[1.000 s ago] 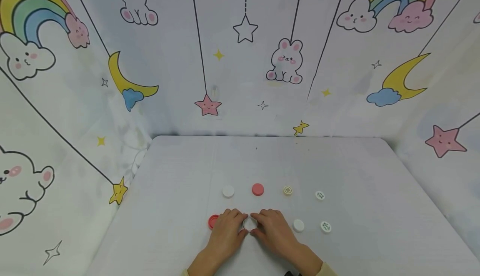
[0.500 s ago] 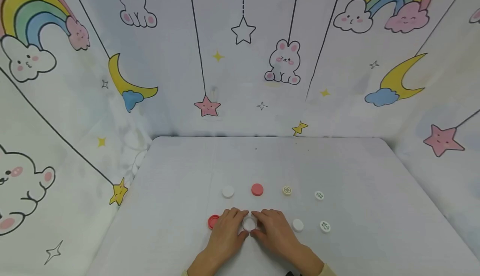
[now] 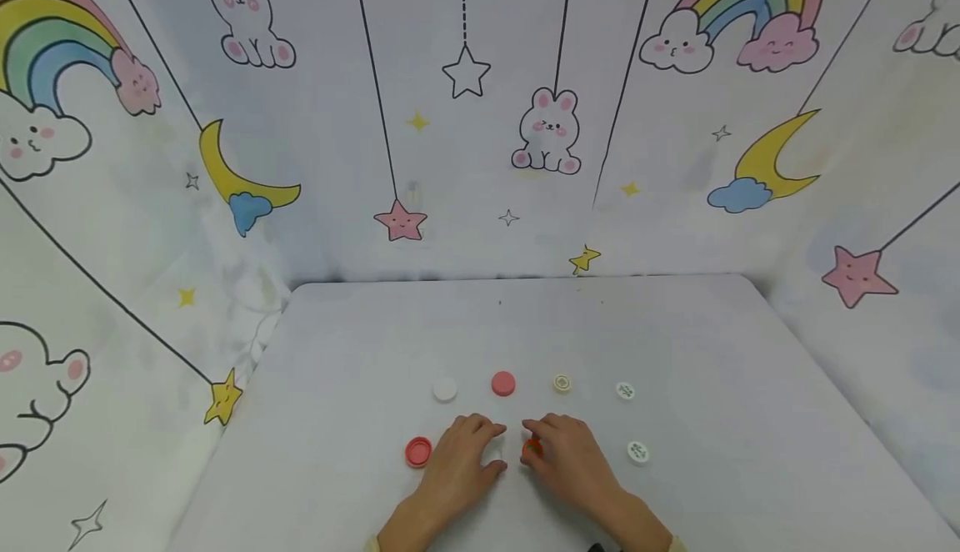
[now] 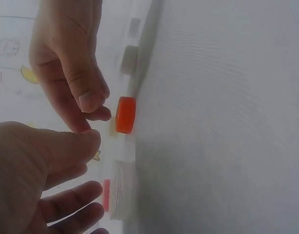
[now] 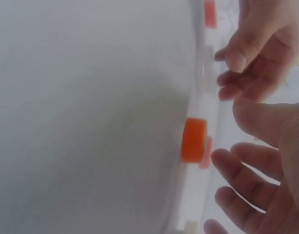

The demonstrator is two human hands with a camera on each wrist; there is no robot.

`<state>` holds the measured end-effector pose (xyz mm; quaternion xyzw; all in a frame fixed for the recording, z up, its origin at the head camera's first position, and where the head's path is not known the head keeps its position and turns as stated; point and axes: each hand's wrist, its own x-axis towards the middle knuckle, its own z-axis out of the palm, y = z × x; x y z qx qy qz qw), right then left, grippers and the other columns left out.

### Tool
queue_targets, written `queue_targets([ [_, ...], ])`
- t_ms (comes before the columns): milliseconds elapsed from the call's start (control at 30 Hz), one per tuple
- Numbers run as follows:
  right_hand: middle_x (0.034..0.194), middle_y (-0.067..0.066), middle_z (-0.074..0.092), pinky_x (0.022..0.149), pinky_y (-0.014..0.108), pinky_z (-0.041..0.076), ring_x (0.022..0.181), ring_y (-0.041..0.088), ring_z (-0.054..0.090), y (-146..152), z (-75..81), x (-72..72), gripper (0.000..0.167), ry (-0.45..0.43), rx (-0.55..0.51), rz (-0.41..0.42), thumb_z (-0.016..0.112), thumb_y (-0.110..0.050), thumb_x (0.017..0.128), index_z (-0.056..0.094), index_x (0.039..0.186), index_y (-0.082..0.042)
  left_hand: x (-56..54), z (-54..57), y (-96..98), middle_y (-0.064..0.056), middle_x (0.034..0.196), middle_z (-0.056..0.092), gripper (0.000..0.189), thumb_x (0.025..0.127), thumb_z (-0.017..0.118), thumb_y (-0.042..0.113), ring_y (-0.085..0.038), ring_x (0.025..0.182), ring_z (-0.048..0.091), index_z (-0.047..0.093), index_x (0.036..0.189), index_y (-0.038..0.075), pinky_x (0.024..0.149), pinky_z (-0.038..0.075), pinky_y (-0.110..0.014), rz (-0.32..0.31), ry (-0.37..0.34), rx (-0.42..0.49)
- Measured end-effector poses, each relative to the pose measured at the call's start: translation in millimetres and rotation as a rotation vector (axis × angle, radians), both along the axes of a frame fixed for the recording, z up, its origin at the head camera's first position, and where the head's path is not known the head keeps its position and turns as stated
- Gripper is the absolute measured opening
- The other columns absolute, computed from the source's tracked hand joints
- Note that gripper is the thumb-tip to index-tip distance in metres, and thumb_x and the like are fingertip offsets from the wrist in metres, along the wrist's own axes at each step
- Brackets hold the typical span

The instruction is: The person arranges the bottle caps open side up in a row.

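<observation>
My left hand (image 3: 459, 460) hovers around a clear, low round piece (image 4: 122, 191), with thumb and fingers spread on either side. In the right wrist view the piece stands apart from those fingertips. My right hand (image 3: 572, 462) is beside a small orange disc (image 5: 194, 140), its thumb and fingers relaxed. A gap shows between its fingertips and the disc in the right wrist view. The orange disc has a darker mark on top in the head view. A white disc (image 4: 129, 60) stands beyond it, hidden by my right hand in the head view.
A red round cap (image 3: 417, 452) lies left of my left hand. Behind the hands sit a white disc (image 3: 445, 389), a red disc (image 3: 503, 383), a yellowish patterned disc (image 3: 562, 383) and a green-marked white disc (image 3: 625, 391). Another green-marked disc (image 3: 637, 452) lies at right.
Both hands held the clear round piece between them earlier. Now my right hand has moved right, away from it, and the orange disc shows. The head view has also shifted slightly.
</observation>
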<state>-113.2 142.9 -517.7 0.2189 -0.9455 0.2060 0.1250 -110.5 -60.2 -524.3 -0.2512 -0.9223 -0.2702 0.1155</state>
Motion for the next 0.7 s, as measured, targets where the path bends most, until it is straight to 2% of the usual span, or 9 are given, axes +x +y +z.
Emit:
queue_targets([
  [133, 0.084, -0.010, 0.065, 0.082, 0.040, 0.049, 0.079, 0.009, 0.058, 7, -2.7, 1.0, 0.035, -0.001, -0.024, -0.028, 0.085, -0.026, 0.073, 0.074, 0.104, -0.013, -1.9, 2.4, 5.5, 0.004, 0.103, 0.061, 0.041, 0.076, 0.083, 0.021, -0.015, 0.097, 0.055, 0.069, 0.114, 0.013, 0.083, 0.048, -0.034, -0.007, -0.023, 0.009],
  [300, 0.088, -0.009, 0.067, 0.083, 0.041, 0.049, 0.082, 0.009, 0.059, 13, -0.7, 1.7, 0.037, -0.055, -0.028, -0.057, 0.085, -0.027, 0.073, 0.074, 0.106, -0.014, -5.5, 1.7, 14.0, 0.005, 0.102, 0.062, 0.039, 0.077, 0.082, 0.022, -0.015, 0.097, 0.056, 0.069, 0.113, 0.015, 0.079, 0.046, -0.032, -0.013, -0.064, -0.008],
  [567, 0.090, -0.007, 0.070, 0.086, 0.042, 0.048, 0.086, 0.012, 0.062, 24, 0.8, 3.1, 0.039, -0.064, -0.038, -0.082, 0.088, -0.021, 0.069, 0.074, 0.105, -0.013, -8.8, -3.4, 25.0, 0.006, 0.100, 0.062, 0.039, 0.076, 0.083, 0.025, -0.014, 0.094, 0.056, 0.070, 0.112, 0.016, 0.077, 0.045, -0.031, -0.021, -0.045, -0.019],
  [700, 0.090, -0.006, 0.071, 0.084, 0.042, 0.048, 0.087, 0.014, 0.063, 27, -3.2, 3.5, 0.039, -0.031, -0.037, -0.075, 0.088, -0.019, 0.067, 0.074, 0.102, -0.013, -10.1, -6.3, 28.8, 0.006, 0.099, 0.062, 0.039, 0.076, 0.083, 0.026, -0.014, 0.094, 0.056, 0.070, 0.111, 0.017, 0.076, 0.045, -0.031, -0.016, -0.055, -0.035],
])
